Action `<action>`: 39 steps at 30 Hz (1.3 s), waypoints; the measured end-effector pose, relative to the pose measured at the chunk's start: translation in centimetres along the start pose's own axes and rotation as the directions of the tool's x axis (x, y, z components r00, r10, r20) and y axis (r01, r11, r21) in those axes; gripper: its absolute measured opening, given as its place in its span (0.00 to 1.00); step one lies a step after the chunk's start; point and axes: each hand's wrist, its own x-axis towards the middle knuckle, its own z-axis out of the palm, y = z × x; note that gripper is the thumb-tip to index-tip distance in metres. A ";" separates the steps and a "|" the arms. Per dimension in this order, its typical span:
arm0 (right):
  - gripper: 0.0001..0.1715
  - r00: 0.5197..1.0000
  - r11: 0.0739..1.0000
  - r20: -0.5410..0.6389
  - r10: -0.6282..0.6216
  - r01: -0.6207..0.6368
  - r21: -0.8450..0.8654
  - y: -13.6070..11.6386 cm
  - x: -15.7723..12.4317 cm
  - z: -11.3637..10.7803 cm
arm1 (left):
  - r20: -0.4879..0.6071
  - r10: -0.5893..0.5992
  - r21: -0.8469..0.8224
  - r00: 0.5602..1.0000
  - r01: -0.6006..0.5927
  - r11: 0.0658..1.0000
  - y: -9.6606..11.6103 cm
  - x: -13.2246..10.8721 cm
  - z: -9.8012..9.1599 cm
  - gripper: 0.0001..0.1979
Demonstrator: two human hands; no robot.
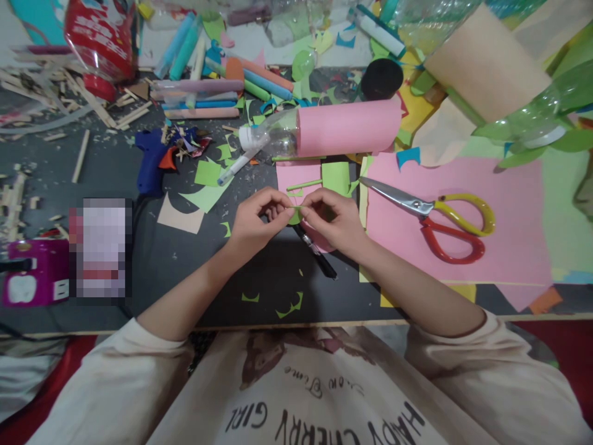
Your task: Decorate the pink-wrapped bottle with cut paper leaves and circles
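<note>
Between the fingertips of both hands is a small green paper piece [295, 216]. My left hand [260, 216] pinches its left side, and my right hand [334, 221] pinches the right side. Under and behind them lie a pink paper piece [296, 172], a green paper piece [336, 177] and a thin green paper strip [304, 185]. A black pen [319, 254] rests on the table just below my hands. Farther back, a clear bottle wrapped in pink paper [349, 128] lies on its side. Scissors with one yellow and one red handle [424, 209] lie to the right on pink paper [509, 204].
A blue glue gun [151, 164] lies at the left, near wood sticks [81, 156] and a purple box [37, 272]. Several markers [204, 93], a red-labelled bottle [102, 40] and green scraps [208, 173] are spread behind. A green bottle [537, 111] lies at the right.
</note>
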 end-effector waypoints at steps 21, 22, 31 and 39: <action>0.07 0.998 0.998 0.021 -0.056 0.056 -0.028 0.1 -0.1 0.0 | 0.030 0.016 0.056 0.999 -0.018 0.998 0.0 0.0 0.0 0.06; 0.07 0.998 0.998 0.024 -0.056 0.057 -0.027 0.1 -0.1 0.0 | 0.029 0.012 0.059 1.000 -0.014 0.998 0.0 0.0 0.0 0.07; 0.07 0.999 1.000 0.040 -0.011 0.012 -0.016 0.1 0.1 -0.1 | 0.028 0.054 0.067 0.998 -0.056 0.996 0.0 0.1 -0.1 0.06; 0.08 0.994 1.000 0.108 0.012 -0.011 -0.008 0.0 0.1 -0.1 | 0.054 0.106 0.101 0.993 -0.111 0.989 -0.3 0.0 0.0 0.06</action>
